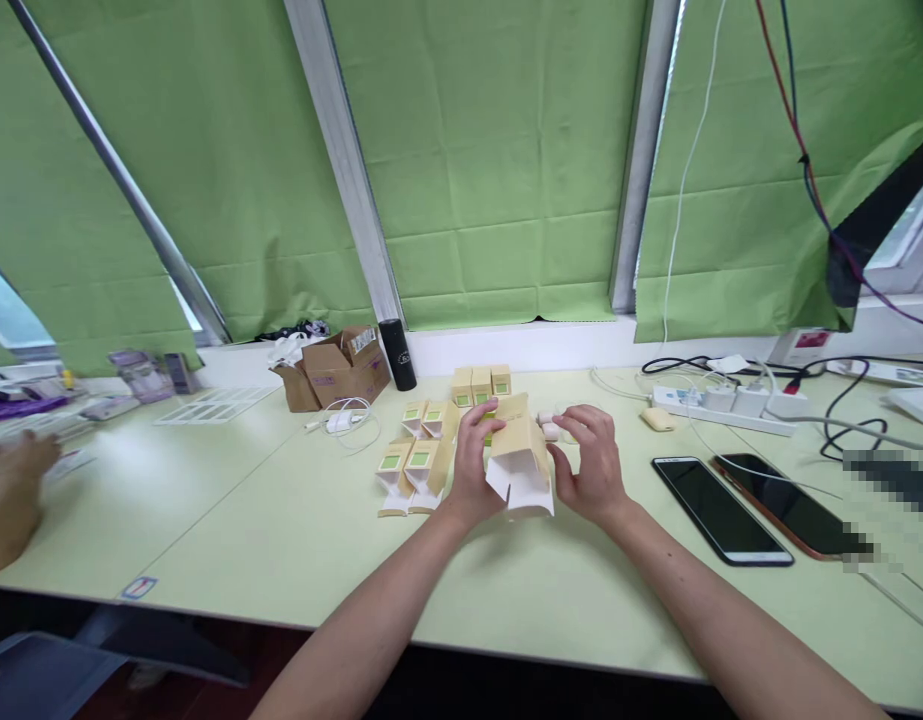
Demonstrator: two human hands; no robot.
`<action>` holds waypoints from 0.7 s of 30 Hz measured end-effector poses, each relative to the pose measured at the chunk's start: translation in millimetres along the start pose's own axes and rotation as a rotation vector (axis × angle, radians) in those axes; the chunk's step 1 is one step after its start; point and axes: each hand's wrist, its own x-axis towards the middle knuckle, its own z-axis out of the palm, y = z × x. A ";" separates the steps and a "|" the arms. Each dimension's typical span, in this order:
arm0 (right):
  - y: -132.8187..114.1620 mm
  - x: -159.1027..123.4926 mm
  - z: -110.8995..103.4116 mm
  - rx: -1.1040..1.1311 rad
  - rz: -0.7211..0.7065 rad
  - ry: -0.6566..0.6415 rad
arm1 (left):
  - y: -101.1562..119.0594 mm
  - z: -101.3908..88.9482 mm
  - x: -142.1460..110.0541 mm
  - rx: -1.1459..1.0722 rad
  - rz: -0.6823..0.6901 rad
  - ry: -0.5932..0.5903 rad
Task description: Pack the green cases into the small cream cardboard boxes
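Observation:
A small yellow cardboard box [512, 428], its white-lined flaps unfolded at the end facing me, is tilted above the table. My left hand [472, 465] is wrapped around its left side, fingers over the top. Close to its right side, my right hand [594, 468] has its fingers curved and apart; whether the thumb touches the box I cannot tell. Small whitish-pink items [549, 430] lie behind, partly hidden. To the left stand several similar yellow boxes [423, 455] with green squares and unfolded flaps. Three more yellow boxes [481, 383] sit farther back.
Two phones [720, 510] lie at the right, near a power strip [723, 408] and tangled cables. Toward the back are a brown carton [345, 370], a black cylinder [397, 355] and a coiled white charger [341, 421]. Another person's hand [18, 460] is at far left.

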 end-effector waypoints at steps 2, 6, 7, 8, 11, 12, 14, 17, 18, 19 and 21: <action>0.8 0.1 -0.2 0.002 0.042 0.000 | -0.5 1.5 0.6 -0.101 -0.052 -0.005; 1.7 -1.3 0.4 0.015 0.101 -0.007 | -6.0 9.3 -7.2 -0.306 -0.313 0.013; 1.8 -1.8 0.7 0.018 0.109 -0.010 | -7.7 11.5 -9.9 -0.350 -0.391 0.030; 1.9 -2.2 1.0 0.021 0.117 -0.013 | -9.2 13.4 -12.2 -0.388 -0.447 0.039; 2.2 -3.1 1.6 0.028 0.139 -0.023 | -11.2 16.2 -13.9 -0.494 -0.543 0.060; 2.3 -3.4 1.8 0.031 0.145 -0.025 | -11.0 16.2 -12.7 -0.519 -0.553 0.060; 2.5 -4.2 2.1 0.038 0.159 -0.032 | -10.0 15.2 -8.8 -0.547 -0.559 0.049; 2.5 -6.2 2.8 0.067 0.198 -0.063 | -8.3 13.5 -3.5 -0.582 -0.581 0.030; 2.5 -7.0 3.0 0.083 0.215 -0.077 | -7.8 13.2 -2.4 -0.596 -0.591 0.025; 2.3 -7.8 3.3 0.102 0.232 -0.091 | -7.4 13.0 -1.8 -0.607 -0.600 0.017; 1.8 -9.0 3.9 0.144 0.263 -0.111 | -6.7 12.9 -1.5 -0.613 -0.611 0.004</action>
